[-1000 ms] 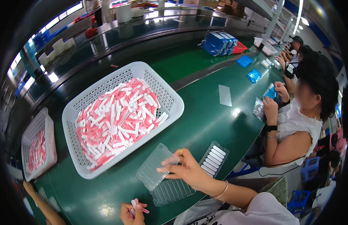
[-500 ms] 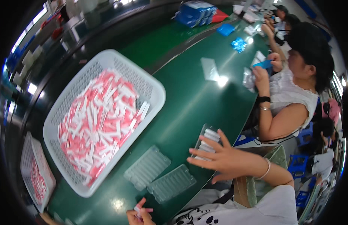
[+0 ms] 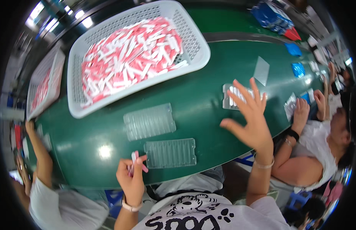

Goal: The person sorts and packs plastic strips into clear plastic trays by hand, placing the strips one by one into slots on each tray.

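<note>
My left hand (image 3: 131, 180) is closed around a few small pink and white plastic sticks (image 3: 135, 156), beside the near clear ribbed tray (image 3: 170, 154). A second clear tray (image 3: 149, 122) lies just beyond it, and no sticks show in the grooves of either. At the right, my right hand (image 3: 251, 124) is open with its fingers spread, holding nothing. It hovers at a third clear tray (image 3: 226, 100), which has several white sticks (image 3: 233, 94) lying side by side. My fingers hide part of that tray.
A grey perforated basket (image 3: 203, 57) heaped with pink and white sticks (image 3: 132, 57) stands beyond the trays. Another basket (image 3: 57, 73) is at the left. A clear sheet (image 3: 261, 71) and blue packets (image 3: 298, 69) lie at the right. Co-workers sit on both sides.
The view has turned, so the table and baskets sit differently in it. My right hand has drawn back a little from the filled tray, fingers spread. My left hand still grips the sticks.
</note>
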